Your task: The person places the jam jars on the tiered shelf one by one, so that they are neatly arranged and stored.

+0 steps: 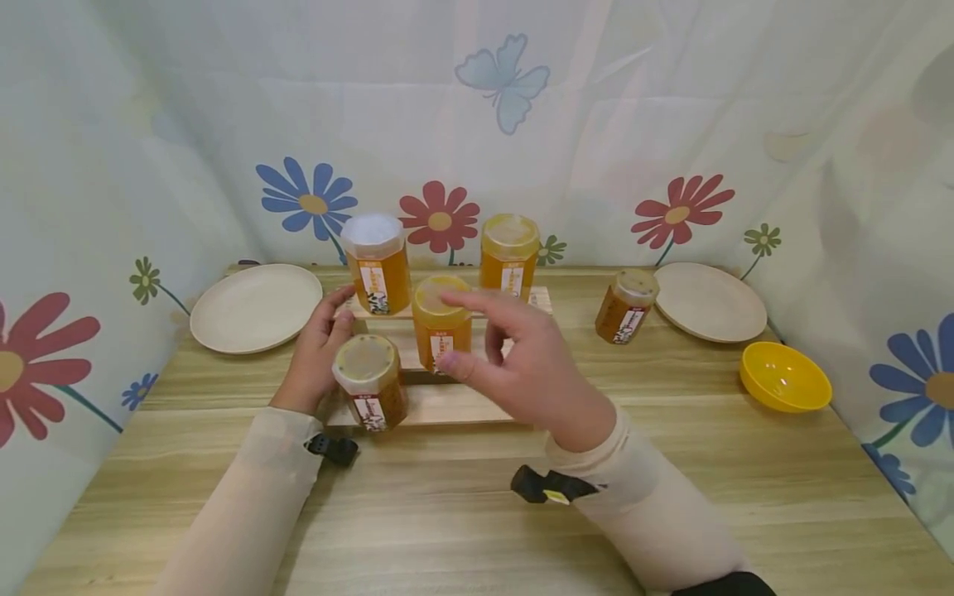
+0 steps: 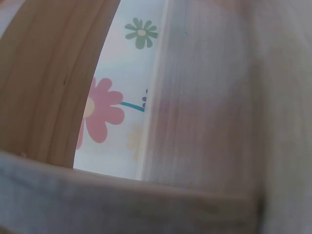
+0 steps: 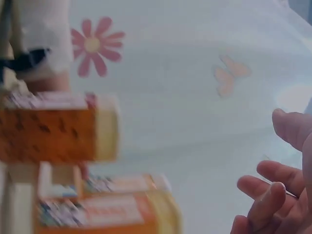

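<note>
A wooden step rack [image 1: 455, 406] stands mid-table with honey jars on its steps. My left hand [image 1: 315, 352] holds the left end of its upper step; the left wrist view shows only wood close up. A white-lidded jar [image 1: 382, 281] and a yellow-lidded jar [image 1: 508, 258] stand on the top step. Another yellow-lidded jar [image 1: 440, 319] is on the middle step, and a darker, speckled jar [image 1: 370, 385] on the lowest, at left. My right hand [image 1: 532, 356] hovers before the middle jar, fingers loosely bent; the right wrist view shows it apart from the jars, holding nothing.
Right of the rack, a dark jar [image 1: 626, 308] stands on the wooden table [image 1: 417, 521] beside a pale plate [image 1: 715, 310]. A yellow bowl [image 1: 786, 381] sits near the right edge. Another pale plate [image 1: 253, 310] lies at the back left. Flowered cloth [image 1: 581, 141] hangs behind.
</note>
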### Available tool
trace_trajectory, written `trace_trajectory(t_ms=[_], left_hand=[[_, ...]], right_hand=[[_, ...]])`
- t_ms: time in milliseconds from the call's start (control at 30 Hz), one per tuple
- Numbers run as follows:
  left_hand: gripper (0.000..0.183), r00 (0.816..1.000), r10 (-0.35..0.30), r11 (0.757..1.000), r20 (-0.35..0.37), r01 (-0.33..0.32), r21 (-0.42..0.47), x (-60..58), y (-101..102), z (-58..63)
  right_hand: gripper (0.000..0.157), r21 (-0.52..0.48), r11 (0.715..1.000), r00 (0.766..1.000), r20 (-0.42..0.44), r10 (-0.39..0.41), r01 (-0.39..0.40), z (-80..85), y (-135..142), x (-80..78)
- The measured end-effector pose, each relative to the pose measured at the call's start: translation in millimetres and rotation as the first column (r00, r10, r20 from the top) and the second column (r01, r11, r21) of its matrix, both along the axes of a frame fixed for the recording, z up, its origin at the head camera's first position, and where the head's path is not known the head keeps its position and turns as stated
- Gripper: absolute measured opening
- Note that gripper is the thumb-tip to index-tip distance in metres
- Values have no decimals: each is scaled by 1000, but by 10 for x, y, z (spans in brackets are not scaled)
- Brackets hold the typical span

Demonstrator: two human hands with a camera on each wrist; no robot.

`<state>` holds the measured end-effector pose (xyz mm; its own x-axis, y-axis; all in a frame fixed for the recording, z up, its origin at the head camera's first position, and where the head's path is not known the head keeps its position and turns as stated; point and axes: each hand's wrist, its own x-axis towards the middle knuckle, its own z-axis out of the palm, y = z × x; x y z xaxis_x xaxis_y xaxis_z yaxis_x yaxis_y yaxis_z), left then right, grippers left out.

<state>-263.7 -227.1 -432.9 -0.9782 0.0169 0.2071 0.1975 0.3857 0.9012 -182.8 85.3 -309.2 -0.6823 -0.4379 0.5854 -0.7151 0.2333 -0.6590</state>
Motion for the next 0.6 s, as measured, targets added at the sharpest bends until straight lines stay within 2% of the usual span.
trace_trajectory(t_ms=[167,300,400,500,600], left_hand=[[57,1000,1,1000,-3,-1,0,10,-5,-3],[57,1000,-1,1000,-1,1,-5,12,1,5],[57,1000,-2,1000,2,2,-9,9,0,9],[57,1000,-2,1000,2,2,-9,5,-4,9],[56,1000,0,1000,1,0,-8,3,-7,5]], right_hand=[[55,68,991,994,1,-112,111,160,413,-170],[53,127,970,974,70,-217,207,256,763,-292],[55,182,941,932,176,-316,285,311,973,-371],[58,256,903,887,225,-403,345,306,1146,-496],[64,335,856,847,230,-480,394,243,1291,-652]])
